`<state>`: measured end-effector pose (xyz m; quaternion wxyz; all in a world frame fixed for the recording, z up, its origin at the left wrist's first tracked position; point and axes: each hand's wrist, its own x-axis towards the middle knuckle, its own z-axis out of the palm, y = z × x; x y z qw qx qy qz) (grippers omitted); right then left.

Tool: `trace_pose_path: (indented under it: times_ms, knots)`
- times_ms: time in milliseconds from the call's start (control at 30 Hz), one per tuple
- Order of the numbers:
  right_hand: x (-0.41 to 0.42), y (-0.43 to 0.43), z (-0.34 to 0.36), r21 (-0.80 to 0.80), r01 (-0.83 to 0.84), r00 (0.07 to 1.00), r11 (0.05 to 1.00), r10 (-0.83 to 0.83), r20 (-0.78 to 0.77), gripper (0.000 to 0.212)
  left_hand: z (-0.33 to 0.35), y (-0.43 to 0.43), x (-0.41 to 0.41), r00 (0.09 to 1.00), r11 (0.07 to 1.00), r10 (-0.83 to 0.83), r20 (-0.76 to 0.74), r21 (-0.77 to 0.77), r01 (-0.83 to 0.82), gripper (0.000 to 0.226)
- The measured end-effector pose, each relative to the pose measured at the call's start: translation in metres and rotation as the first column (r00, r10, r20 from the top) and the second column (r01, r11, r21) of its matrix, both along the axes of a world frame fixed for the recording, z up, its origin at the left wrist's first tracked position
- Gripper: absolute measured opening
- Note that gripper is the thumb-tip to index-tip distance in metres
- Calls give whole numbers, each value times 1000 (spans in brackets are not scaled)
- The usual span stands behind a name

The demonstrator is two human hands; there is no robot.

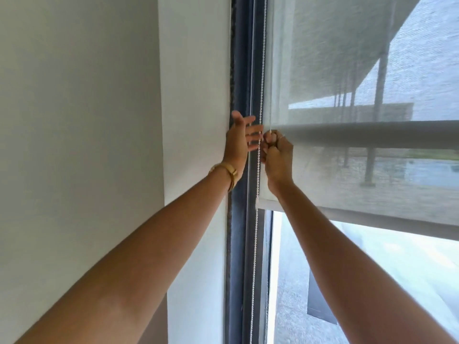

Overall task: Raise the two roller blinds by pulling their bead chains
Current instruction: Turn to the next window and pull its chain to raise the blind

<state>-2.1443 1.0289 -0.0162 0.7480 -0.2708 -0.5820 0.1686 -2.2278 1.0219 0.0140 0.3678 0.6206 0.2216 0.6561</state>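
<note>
A sheer grey roller blind (347,70) hangs over the window, its bottom bar (372,219) partly raised so bare glass shows below. A white bead chain (260,70) runs down the blind's left edge beside the dark window frame. My right hand (277,155) is closed in a fist around the chain at about mid-height. My left hand (239,140), with a gold bracelet at the wrist, is just left of the chain with fingers spread, its fingertips close to the beads. Only one blind is in view.
A white wall (193,120) and a projecting corner fill the left half. The dark window frame (238,244) runs vertically between wall and glass. A horizontal grey rail outside shows through the blind.
</note>
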Motion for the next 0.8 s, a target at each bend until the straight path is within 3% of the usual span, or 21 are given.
trace_pose_path:
  times_ms: [267, 367, 467, 533, 667, 800]
  knots:
    - [-15, 6, -71, -105, -119, 992, 987, 114, -51, 34, 77, -11, 21, 998, 996, 7, 69, 83, -13, 58]
    - [-17, 9, -89, -134, -101, 994, 986, 95, -51, 41, 93, -11, 25, 986, 999, -27, 162, -13, 30, 58]
    - [-16, 9, -101, -148, -126, 991, 981, 119, -60, 37, 96, -11, 27, 960, 987, -61, 273, -124, 98, 37]
    - [-16, 9, -108, -155, -144, 989, 977, 136, -63, 33, 91, -9, 26, 967, 993, -20, 255, -108, 49, 27]
    - [-15, 18, -111, -140, -112, 992, 984, 118, 36, 21, 86, -6, 24, 973, 998, -30, 227, -45, 41, 28]
    - [-1, 30, -103, -165, -142, 983, 976, 159, 90, 29, 88, -3, 21, 977, 996, -82, 199, -29, 89, 29]
